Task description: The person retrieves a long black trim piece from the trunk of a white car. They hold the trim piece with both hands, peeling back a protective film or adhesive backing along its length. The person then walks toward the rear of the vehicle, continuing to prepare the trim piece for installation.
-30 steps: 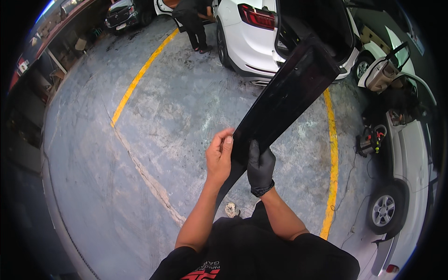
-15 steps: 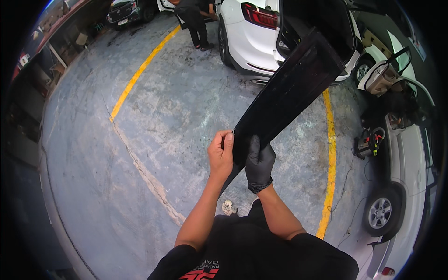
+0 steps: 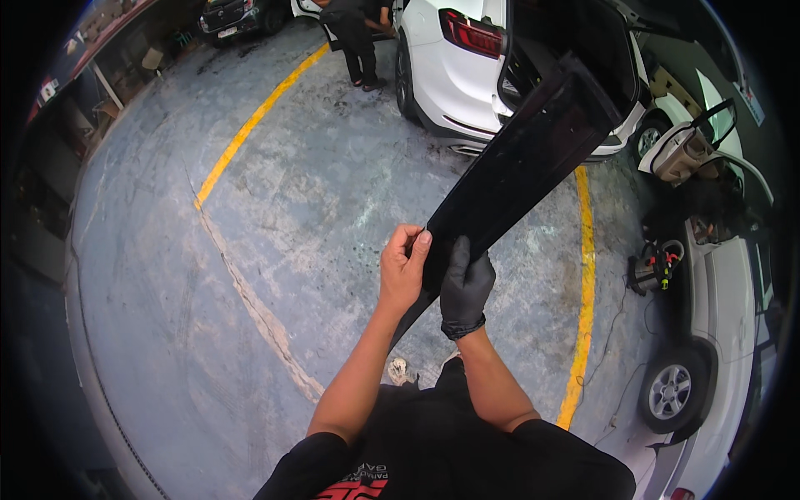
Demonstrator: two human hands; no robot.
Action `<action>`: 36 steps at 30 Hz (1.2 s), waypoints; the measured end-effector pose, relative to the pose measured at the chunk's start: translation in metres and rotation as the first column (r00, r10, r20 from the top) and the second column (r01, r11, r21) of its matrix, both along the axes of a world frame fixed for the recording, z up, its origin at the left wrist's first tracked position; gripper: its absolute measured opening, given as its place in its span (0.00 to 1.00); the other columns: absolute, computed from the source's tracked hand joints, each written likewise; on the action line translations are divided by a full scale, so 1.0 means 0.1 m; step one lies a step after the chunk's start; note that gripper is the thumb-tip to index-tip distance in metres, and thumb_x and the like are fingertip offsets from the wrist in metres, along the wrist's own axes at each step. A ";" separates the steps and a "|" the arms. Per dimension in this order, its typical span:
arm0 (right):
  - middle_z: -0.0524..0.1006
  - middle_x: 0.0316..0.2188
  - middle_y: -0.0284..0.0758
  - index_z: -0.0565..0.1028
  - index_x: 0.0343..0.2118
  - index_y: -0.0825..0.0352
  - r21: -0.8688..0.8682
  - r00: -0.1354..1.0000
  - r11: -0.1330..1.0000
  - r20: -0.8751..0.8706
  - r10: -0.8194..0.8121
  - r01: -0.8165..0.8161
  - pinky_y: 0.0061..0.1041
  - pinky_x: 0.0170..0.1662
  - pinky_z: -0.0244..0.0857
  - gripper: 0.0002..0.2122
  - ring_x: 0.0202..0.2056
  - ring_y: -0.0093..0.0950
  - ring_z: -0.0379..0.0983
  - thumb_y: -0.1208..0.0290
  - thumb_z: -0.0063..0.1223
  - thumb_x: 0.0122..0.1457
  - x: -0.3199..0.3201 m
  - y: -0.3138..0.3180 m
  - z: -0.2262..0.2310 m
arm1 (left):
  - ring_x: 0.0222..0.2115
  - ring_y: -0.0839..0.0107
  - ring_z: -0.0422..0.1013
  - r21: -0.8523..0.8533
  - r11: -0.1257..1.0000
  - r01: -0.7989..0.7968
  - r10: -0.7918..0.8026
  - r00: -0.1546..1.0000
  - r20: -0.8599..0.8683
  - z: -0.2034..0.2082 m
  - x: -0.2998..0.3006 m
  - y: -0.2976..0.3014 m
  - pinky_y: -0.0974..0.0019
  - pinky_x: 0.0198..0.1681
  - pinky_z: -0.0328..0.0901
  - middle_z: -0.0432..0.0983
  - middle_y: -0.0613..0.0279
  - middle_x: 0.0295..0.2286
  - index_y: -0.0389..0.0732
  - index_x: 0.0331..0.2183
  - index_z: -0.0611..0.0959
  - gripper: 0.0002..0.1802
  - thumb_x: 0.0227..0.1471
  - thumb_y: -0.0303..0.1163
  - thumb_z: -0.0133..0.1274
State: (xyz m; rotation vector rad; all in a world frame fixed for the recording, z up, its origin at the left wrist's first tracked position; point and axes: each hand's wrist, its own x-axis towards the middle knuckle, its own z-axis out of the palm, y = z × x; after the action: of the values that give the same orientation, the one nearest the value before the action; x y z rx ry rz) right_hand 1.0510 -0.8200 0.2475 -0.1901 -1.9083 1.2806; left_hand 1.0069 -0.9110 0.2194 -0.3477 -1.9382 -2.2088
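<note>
A long, flat black panel (image 3: 525, 158) slants from in front of my body up to the far right, wide end away from me. Bare and ungloved, my left hand (image 3: 404, 265) pinches its left edge between thumb and curled fingers. My right hand (image 3: 467, 287), in a black glove, grips the right edge with the thumb lying on top of the panel. The right fingers are mostly hidden beneath it. A narrow lower part of the panel runs down between my forearms.
Ahead stands a white car (image 3: 454, 67) with its rear open, a person (image 3: 358, 42) bending beside it. On the right are a silver vehicle (image 3: 729, 292), a vacuum cleaner (image 3: 654, 268) and a cable (image 3: 612, 329) on the floor. Yellow lines (image 3: 587, 250) mark the grey floor.
The view has shifted slightly. My left hand sits a little higher and farther right along the panel's edge in the picture. Both hands keep their hold.
</note>
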 end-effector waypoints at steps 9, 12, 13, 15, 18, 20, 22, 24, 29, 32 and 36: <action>0.78 0.22 0.37 0.76 0.32 0.72 -0.036 0.999 0.999 0.032 -0.028 0.029 0.27 0.28 0.63 0.11 0.23 0.24 0.70 0.70 0.48 0.68 0.09 -0.02 -0.28 | 0.23 0.81 0.58 -0.052 0.995 -0.083 0.087 0.992 0.096 -0.22 0.08 0.09 0.70 0.26 0.55 0.62 0.70 0.19 0.37 0.26 0.74 0.21 0.66 0.42 0.49; 0.78 0.23 0.37 0.77 0.35 0.72 -0.060 0.997 0.998 0.081 -0.005 0.010 0.27 0.30 0.64 0.11 0.25 0.22 0.70 0.69 0.48 0.69 0.15 -0.02 -0.36 | 0.20 0.76 0.60 -0.185 0.967 -0.176 0.190 0.980 0.062 -0.28 0.09 0.10 0.64 0.24 0.56 0.64 0.64 0.16 0.36 0.23 0.72 0.22 0.66 0.40 0.47; 0.79 0.25 0.40 0.77 0.35 0.72 -0.044 0.997 0.999 0.072 -0.007 0.010 0.29 0.30 0.65 0.11 0.25 0.28 0.72 0.68 0.48 0.69 0.17 -0.01 -0.39 | 0.19 0.73 0.61 -0.268 0.946 -0.183 0.206 0.977 0.059 -0.31 0.08 0.10 0.62 0.25 0.58 0.66 0.62 0.16 0.35 0.23 0.73 0.22 0.66 0.40 0.46; 0.79 0.27 0.46 0.77 0.36 0.72 -0.014 0.998 1.000 0.054 -0.008 0.008 0.34 0.32 0.68 0.12 0.26 0.39 0.77 0.67 0.47 0.69 0.19 -0.01 -0.48 | 0.18 0.67 0.64 -0.428 0.882 -0.197 0.240 0.970 0.048 -0.39 0.00 0.04 0.60 0.26 0.61 0.70 0.57 0.17 0.35 0.24 0.75 0.21 0.65 0.38 0.45; 0.80 0.27 0.42 0.77 0.36 0.73 -0.179 0.987 0.984 0.158 0.022 0.007 0.31 0.32 0.67 0.13 0.27 0.30 0.76 0.66 0.47 0.69 0.22 0.10 -0.53 | 0.19 0.76 0.63 -0.313 0.935 -0.167 0.230 0.957 0.176 -0.77 -0.23 -0.25 0.65 0.26 0.63 0.66 0.64 0.16 0.34 0.29 0.79 0.16 0.65 0.34 0.46; 0.79 0.27 0.33 0.78 0.39 0.73 -0.261 0.970 0.963 0.242 -0.003 0.068 0.25 0.36 0.67 0.14 0.30 0.20 0.72 0.64 0.48 0.69 0.23 0.29 -0.57 | 0.20 0.76 0.67 -0.299 0.915 -0.272 0.309 0.948 0.080 -0.69 -0.08 -0.40 0.67 0.29 0.66 0.69 0.65 0.17 0.33 0.43 0.79 0.12 0.64 0.30 0.45; 0.80 0.30 0.33 0.77 0.40 0.72 -0.418 1.000 0.908 -0.017 0.005 -0.012 0.24 0.33 0.70 0.14 0.28 0.22 0.74 0.64 0.48 0.69 0.11 0.47 -0.82 | 0.22 0.75 0.68 -0.252 0.923 -0.291 0.320 0.944 0.082 -0.36 0.35 -0.52 0.67 0.31 0.66 0.71 0.64 0.20 0.34 0.45 0.78 0.11 0.63 0.26 0.46; 0.79 0.31 0.37 0.75 0.41 0.71 -0.593 0.988 0.805 0.117 0.105 -0.015 0.27 0.31 0.76 0.13 0.29 0.26 0.78 0.63 0.50 0.68 0.19 0.52 -0.81 | 0.25 0.73 0.70 -0.209 0.923 -0.323 0.326 0.945 -0.019 -0.42 0.74 -0.61 0.68 0.34 0.66 0.72 0.61 0.23 0.35 0.42 0.78 0.09 0.60 0.23 0.48; 0.79 0.33 0.43 0.73 0.42 0.71 -0.816 0.946 0.578 0.191 0.262 0.004 0.36 0.26 0.81 0.14 0.28 0.36 0.81 0.62 0.52 0.66 0.43 0.33 -0.88 | 0.41 0.68 0.72 0.180 0.984 -0.011 -0.069 0.900 0.430 -1.28 1.52 -0.65 0.67 0.47 0.66 0.76 0.61 0.36 0.39 0.41 0.77 0.07 0.61 0.30 0.53; 0.80 0.35 0.41 0.74 0.43 0.69 -0.868 0.919 0.494 0.153 0.363 -0.051 0.37 0.31 0.79 0.16 0.31 0.35 0.81 0.58 0.51 0.66 0.61 0.17 -0.97 | 0.49 0.67 0.71 0.711 0.693 -0.120 -0.242 0.890 0.387 -1.24 1.31 -0.64 0.64 0.52 0.67 0.76 0.56 0.42 0.39 0.46 0.76 0.12 0.63 0.34 0.52; 0.81 0.33 0.38 0.76 0.42 0.68 -0.913 0.696 0.399 0.235 0.678 -0.081 0.33 0.35 0.77 0.19 0.32 0.30 0.80 0.53 0.47 0.68 0.83 0.05 -0.80 | 0.48 0.69 0.72 0.718 0.600 -0.353 -0.006 0.896 0.445 -0.98 0.85 -0.75 0.64 0.51 0.68 0.75 0.58 0.45 0.40 0.50 0.75 0.18 0.58 0.25 0.57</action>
State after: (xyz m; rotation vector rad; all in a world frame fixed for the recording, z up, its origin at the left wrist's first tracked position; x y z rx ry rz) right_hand 1.1337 -0.8152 0.1679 -0.7525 -1.5901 2.7809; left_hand 1.0917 -0.9856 0.1216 0.4682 -0.8238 -2.8476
